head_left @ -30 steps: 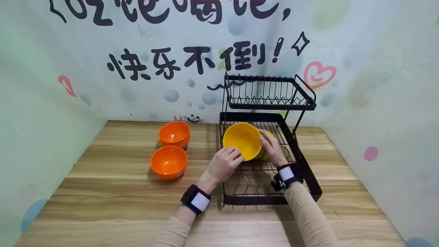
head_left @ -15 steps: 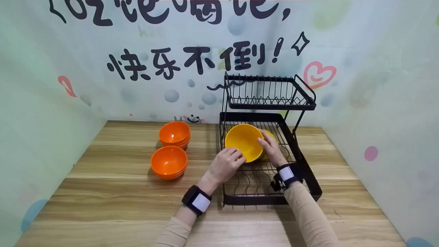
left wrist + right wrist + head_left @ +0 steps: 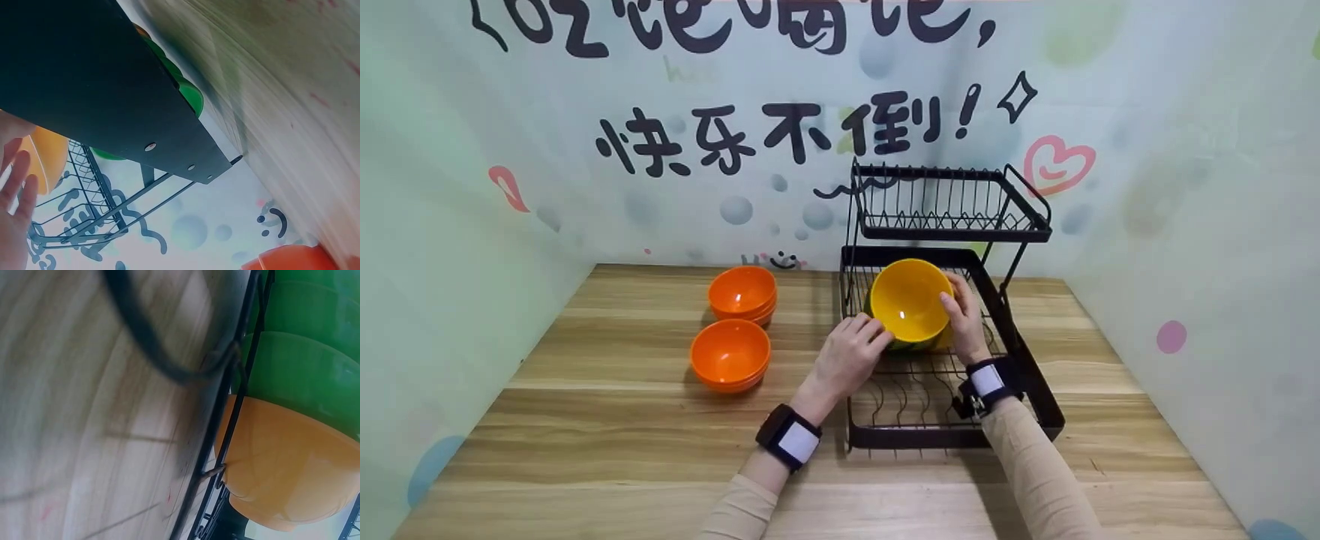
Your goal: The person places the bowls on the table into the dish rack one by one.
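Note:
A yellow bowl (image 3: 911, 296) is tilted over the lower tier of a black dish rack (image 3: 949, 437), its mouth facing the head camera. My right hand (image 3: 966, 319) holds its right side, thumb over the rim and fingers behind. My left hand (image 3: 851, 356) has curled fingers right at the lower left rim. Green shows below and left of the bowl. In the right wrist view, an orange-yellow bowl (image 3: 287, 461) lies against green bowls (image 3: 304, 377). Part of a green bowl (image 3: 191, 97) appears past the rack's side in the left wrist view.
Two short stacks of orange bowls, the rear stack (image 3: 742, 292) and the front stack (image 3: 730, 354), stand on the wooden table (image 3: 607, 442) left of the rack. The rack's upper tier (image 3: 952, 234) overhangs the back of the lower one. Printed cloth walls surround the table.
The yellow bowl has shifted right and slightly away, and the right hand has moved with it. More green shows beneath it now. The left hand has barely moved. Orange stacks stay put.

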The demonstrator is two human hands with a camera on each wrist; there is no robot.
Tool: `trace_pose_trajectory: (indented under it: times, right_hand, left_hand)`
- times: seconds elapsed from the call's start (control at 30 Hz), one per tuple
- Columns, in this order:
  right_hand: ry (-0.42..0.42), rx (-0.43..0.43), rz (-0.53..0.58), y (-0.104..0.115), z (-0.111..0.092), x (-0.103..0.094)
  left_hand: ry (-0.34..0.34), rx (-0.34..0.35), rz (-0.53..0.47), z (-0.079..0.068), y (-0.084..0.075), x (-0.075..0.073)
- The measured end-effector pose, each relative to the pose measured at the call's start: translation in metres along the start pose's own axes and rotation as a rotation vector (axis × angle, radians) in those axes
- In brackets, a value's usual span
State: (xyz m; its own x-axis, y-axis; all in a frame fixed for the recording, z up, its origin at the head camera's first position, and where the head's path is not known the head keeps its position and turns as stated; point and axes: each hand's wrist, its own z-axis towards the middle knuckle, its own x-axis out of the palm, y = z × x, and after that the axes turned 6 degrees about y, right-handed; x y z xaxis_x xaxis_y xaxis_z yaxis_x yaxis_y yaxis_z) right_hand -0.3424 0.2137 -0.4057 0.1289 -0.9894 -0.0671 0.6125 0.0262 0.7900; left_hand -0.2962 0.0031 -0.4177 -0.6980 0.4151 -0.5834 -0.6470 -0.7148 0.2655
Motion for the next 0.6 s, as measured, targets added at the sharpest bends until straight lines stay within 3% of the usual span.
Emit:
trace_pose_trajectory:
  times: [0.3, 0.6]
  right_hand:
    - [-0.287, -0.024, -0.064, 0.001, 0.002, 0.0]
    - [-0.549, -0.011, -0.173, 0.001, 0.005, -0.001]
  left_hand:
    - [0.208, -0.213, 0.029, -0.007, 0.001, 0.001]
    - [0.305, -0.392, 0.085, -0.011, -0.002, 0.002]
